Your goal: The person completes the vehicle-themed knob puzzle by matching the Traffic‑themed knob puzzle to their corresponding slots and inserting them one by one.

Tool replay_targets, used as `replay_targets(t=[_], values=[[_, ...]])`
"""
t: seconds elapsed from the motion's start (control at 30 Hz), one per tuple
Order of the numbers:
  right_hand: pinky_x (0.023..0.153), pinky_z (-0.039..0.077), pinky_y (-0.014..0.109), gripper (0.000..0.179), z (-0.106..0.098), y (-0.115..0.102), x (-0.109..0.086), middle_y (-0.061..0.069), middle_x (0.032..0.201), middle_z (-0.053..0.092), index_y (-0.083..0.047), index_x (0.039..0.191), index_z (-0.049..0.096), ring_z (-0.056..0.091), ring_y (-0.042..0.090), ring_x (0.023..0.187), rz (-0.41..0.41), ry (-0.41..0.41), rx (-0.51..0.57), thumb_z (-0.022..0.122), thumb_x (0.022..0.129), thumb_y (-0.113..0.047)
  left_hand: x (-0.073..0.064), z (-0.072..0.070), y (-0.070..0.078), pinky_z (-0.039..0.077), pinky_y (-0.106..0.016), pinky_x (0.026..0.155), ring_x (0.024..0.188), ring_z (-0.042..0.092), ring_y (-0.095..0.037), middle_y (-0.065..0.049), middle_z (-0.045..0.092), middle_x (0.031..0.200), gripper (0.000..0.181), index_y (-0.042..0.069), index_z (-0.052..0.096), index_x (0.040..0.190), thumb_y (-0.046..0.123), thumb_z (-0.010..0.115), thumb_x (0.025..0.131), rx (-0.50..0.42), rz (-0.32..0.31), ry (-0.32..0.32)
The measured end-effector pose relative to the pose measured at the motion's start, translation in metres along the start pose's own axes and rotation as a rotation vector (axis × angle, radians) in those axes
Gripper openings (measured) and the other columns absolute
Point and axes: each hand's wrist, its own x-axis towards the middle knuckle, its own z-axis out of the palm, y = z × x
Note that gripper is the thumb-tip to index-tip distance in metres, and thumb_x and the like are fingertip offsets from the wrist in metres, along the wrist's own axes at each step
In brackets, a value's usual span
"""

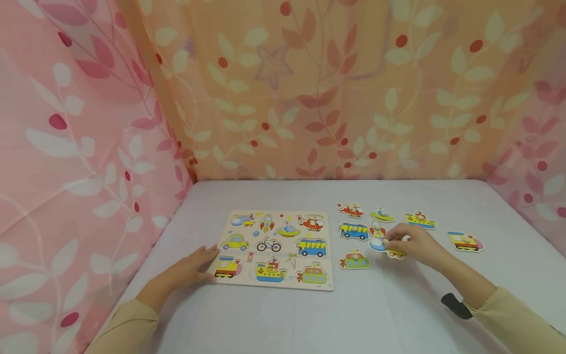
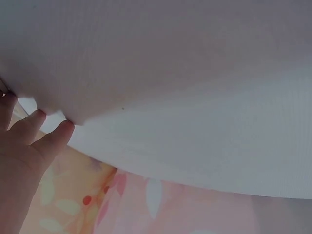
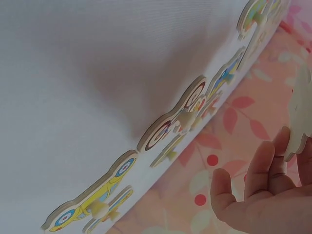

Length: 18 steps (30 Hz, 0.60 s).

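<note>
My right hand (image 1: 415,243) pinches the knob of a blue-and-yellow airplane puzzle piece (image 1: 377,244) over the table. In the right wrist view, the plain wooden back of that airplane piece (image 3: 298,114) shows at the fingers (image 3: 263,165). A rocket piece (image 1: 377,228) lies just behind it, partly covered. My left hand (image 1: 192,268) rests at the left edge of the wooden puzzle board (image 1: 274,253), its fingers spread along that edge. Printed pictures of vehicles cover the board.
Around my right hand lie a bus piece (image 1: 353,231), submarine piece (image 1: 355,260), helicopter piece (image 1: 351,210), flying saucer piece (image 1: 382,215), ship piece (image 1: 420,221) and train piece (image 1: 465,242). The right wrist view shows a car piece (image 3: 85,209) and bicycle piece (image 3: 168,129). Patterned curtains (image 1: 331,98) surround the table.
</note>
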Motion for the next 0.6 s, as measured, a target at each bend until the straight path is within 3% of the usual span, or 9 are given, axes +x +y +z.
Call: replay_targets(t=[0.2,0.6], values=[[0.059,0.049,0.032,0.021,0.003,-0.007,0.006,0.005,0.093,0.060,-0.003,0.101,0.070,0.052,0.025,0.087,0.034,0.009,0.040,0.072,0.088,-0.020,0.002,0.003,0.000,0.020,-0.069,0.106,0.139,0.018,-0.051,-0.022,0.032,0.153,0.087,0.000,0.039,0.146,0.039,0.078,0.078,-0.010,-0.006,0.011],[0.065,0.049,0.031,0.021,0.014,-0.021,0.023,0.007,0.093,0.060,-0.002,0.101,0.070,0.053,0.028,0.091,0.023,0.042,0.054,0.072,0.089,-0.019,-0.003,0.008,0.005,0.022,-0.067,0.106,0.140,0.022,-0.048,-0.025,0.030,0.153,0.086,0.006,0.039,0.148,0.038,0.079,0.078,-0.017,-0.094,0.041]])
